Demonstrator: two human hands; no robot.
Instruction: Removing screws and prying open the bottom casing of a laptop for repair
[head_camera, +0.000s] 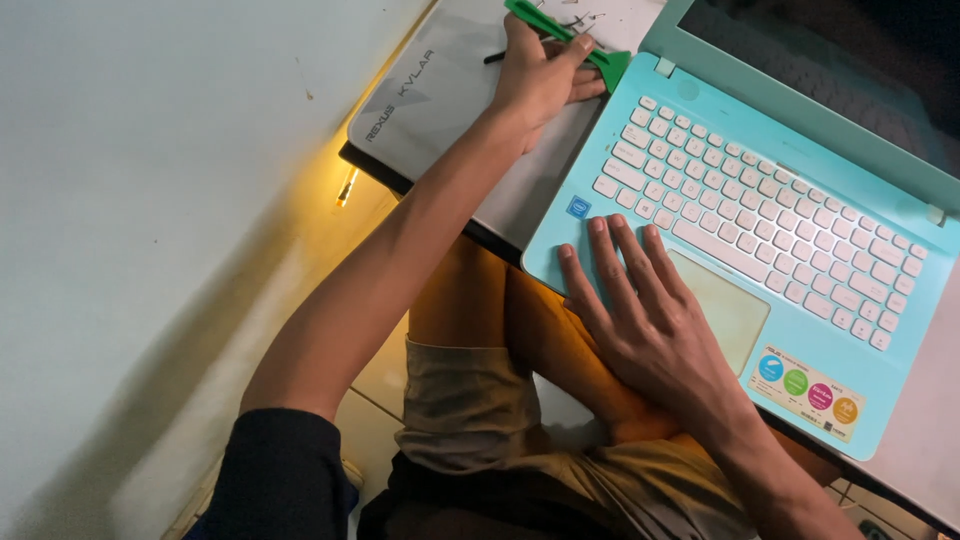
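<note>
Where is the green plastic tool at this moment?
In the head view, the green plastic tool is at the top centre, held in the left hand, just beyond the upper left corner of the turquoise laptop.

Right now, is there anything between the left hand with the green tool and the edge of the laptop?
Nothing visible. The left hand holds the green pry tool, whose wide tip already lies at the turquoise laptop corner, near the hinge.

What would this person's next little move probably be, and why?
Probably sliding the green pry tool into the laptop edge seam. The left hand holds the tool with its flat tip at the laptop's corner, while the right hand presses flat on the palm rest, steadying it.
</note>
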